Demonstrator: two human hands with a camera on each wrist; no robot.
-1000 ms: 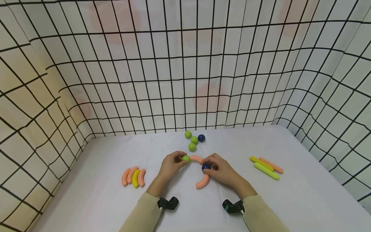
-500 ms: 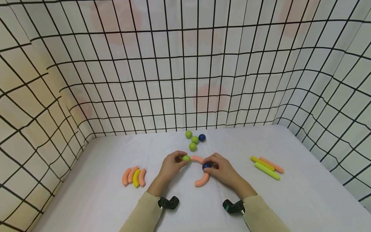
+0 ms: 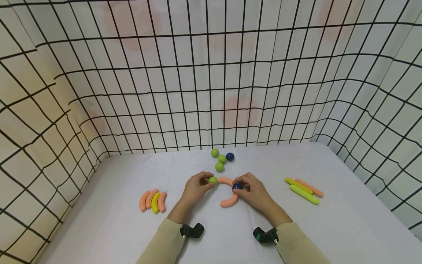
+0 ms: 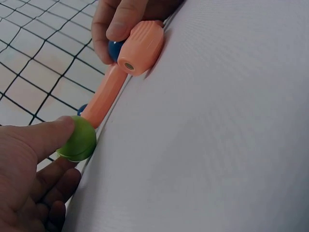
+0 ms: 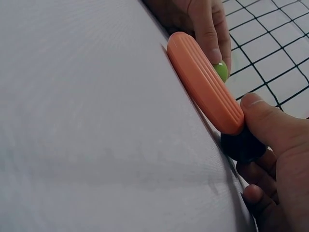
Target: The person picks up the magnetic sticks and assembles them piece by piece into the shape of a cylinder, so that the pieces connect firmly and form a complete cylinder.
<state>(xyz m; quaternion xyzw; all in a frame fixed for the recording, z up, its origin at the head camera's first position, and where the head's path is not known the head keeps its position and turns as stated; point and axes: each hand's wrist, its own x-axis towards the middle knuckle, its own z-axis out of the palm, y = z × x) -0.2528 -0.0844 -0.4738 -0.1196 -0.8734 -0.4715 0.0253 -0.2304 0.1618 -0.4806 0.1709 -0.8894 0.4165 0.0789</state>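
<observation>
The near orange arc [image 3: 229, 202] lies at seven o'clock from the blue ball [image 3: 237, 186], bending toward nine; the right hand [image 3: 253, 189], nearer it, pinches that ball. At ten, the left hand [image 3: 194, 188] pinches the green ball [image 3: 213, 180], the far orange arc [image 3: 225, 180] between.

Held balls [image 3: 213, 180]: lime, navy
Loose balls [image 3: 219, 167]: three lime, one navy
Central arcs [image 3: 229, 201]: salmon, finely ridged
Grouped arcs [image 3: 155, 203]: three salmon, one yellow
Sticks [image 3: 304, 194]: yellow, lime, salmon
Sleeves [image 3: 161, 240]: beige
Tabletop [image 3: 108, 227]: white
Backdrop [image 3: 199, 79]: black grid over white, faint pink patches
</observation>
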